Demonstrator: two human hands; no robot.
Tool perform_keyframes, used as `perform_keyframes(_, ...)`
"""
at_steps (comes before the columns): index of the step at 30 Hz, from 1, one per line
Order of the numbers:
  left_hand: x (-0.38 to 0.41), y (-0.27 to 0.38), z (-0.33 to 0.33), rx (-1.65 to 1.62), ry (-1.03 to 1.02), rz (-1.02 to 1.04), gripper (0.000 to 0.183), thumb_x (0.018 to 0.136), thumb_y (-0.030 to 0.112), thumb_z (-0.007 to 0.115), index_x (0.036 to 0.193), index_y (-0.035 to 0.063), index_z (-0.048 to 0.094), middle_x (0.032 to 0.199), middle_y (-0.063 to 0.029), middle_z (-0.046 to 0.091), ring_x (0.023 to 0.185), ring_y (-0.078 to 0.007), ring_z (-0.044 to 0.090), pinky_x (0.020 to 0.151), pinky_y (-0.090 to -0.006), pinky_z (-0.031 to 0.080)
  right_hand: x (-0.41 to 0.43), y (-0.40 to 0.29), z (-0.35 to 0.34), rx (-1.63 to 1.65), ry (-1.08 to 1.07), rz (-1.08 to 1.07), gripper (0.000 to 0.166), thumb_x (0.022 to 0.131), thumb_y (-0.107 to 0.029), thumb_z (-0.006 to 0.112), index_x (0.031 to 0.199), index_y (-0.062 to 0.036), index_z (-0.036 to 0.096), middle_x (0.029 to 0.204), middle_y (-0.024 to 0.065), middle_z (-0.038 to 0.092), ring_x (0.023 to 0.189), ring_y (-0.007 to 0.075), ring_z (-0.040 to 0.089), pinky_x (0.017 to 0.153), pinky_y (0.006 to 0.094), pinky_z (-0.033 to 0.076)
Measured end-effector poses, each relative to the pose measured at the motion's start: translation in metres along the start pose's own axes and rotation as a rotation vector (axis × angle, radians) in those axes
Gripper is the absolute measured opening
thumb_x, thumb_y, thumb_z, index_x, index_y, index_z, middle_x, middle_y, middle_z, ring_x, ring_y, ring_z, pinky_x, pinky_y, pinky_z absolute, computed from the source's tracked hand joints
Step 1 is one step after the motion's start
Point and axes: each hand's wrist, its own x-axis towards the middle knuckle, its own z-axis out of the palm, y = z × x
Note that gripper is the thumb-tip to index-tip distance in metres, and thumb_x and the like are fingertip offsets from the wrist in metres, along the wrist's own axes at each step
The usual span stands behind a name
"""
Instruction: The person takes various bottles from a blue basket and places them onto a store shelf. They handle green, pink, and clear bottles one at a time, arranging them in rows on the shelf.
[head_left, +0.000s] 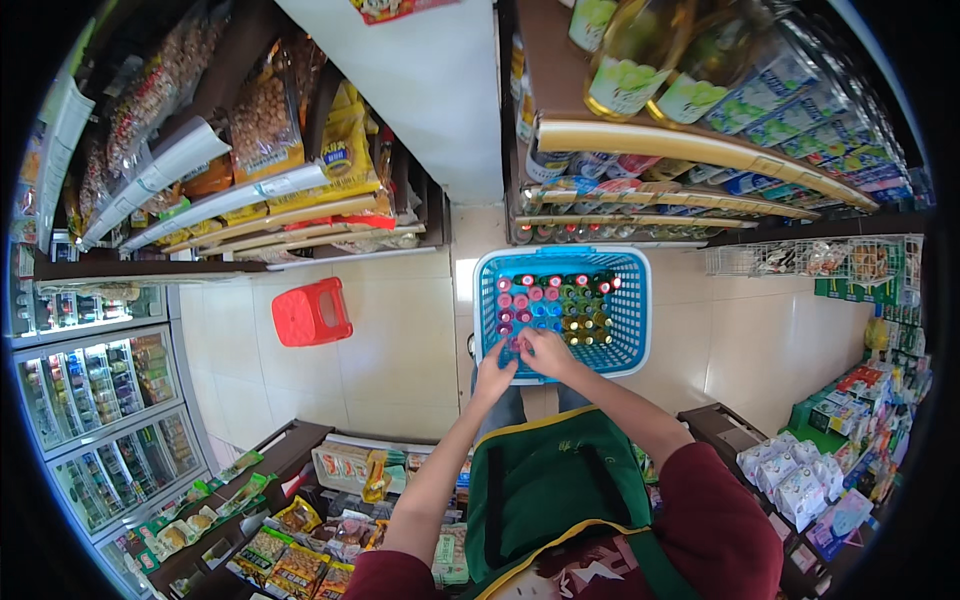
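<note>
Before me stands a blue plastic basket (636, 356) with a white rim, holding several small bottles in rows. Pink-capped bottles (505, 301) line its left side, with blue-capped bottles (553, 309) beside them. Farther right are green bottles (583, 294) and gold-capped bottles (587, 324). My right hand (549, 354) reaches over the near rim, its fingertips closed on a pink-purple bottle top (517, 344). My left hand (496, 375) is right beside that top at the basket's near left corner. Its fingers are slightly curled; whether they grip the bottle is unclear.
A red plastic stool (311, 313) is on the tiled floor to the left. Snack shelves (262, 187) rise at far left, drink shelves (675, 142) at far right. Glass-door coolers (97, 375) line the left side. Packaged goods (795, 472) are stacked at right, and snack bags (292, 555) lie nearer me.
</note>
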Motion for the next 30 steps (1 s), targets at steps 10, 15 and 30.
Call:
perform_keyframes(10,-0.077,0.201,-0.022,0.005,-0.285,0.299,0.034,0.080,0.017,0.075,0.102,-0.0015,0.057,0.090,-0.0191,0.066,0.086,-0.0309,0.068,0.073,-0.0353,0.052,-0.052,-0.181,-0.193,0.302,0.120,-0.167,0.008,0.079,-0.008,0.066,0.084,-0.0040,0.060,0.073,0.0081,0.061,0.064,0.0217,0.062,0.058,0.0306,0.049)
perform_keyframes(15,-0.136,0.256,-0.002,-0.067,-0.314,0.359,0.037,0.085,0.010,0.070,0.114,-0.0001,0.050,0.098,-0.0181,0.066,0.090,-0.0314,0.068,0.074,-0.0365,0.053,-0.097,-0.215,-0.247,0.238,0.083,-0.196,0.007,0.080,-0.009,0.067,0.084,-0.0073,0.063,0.070,0.0035,0.060,0.058,0.0172,0.059,0.054,0.0278,0.046)
perform_keyframes(30,-0.171,0.349,0.021,-0.457,-0.605,0.416,0.081,0.089,-0.009,0.053,0.152,0.0088,0.005,0.143,-0.0180,0.033,0.137,-0.0280,0.034,0.114,-0.0408,0.027,-0.158,-0.250,-0.306,0.097,0.272,-0.220,0.038,0.077,-0.018,0.077,0.106,-0.0052,0.056,0.104,0.0128,0.065,0.089,0.0324,0.067,0.072,0.0389,0.054)
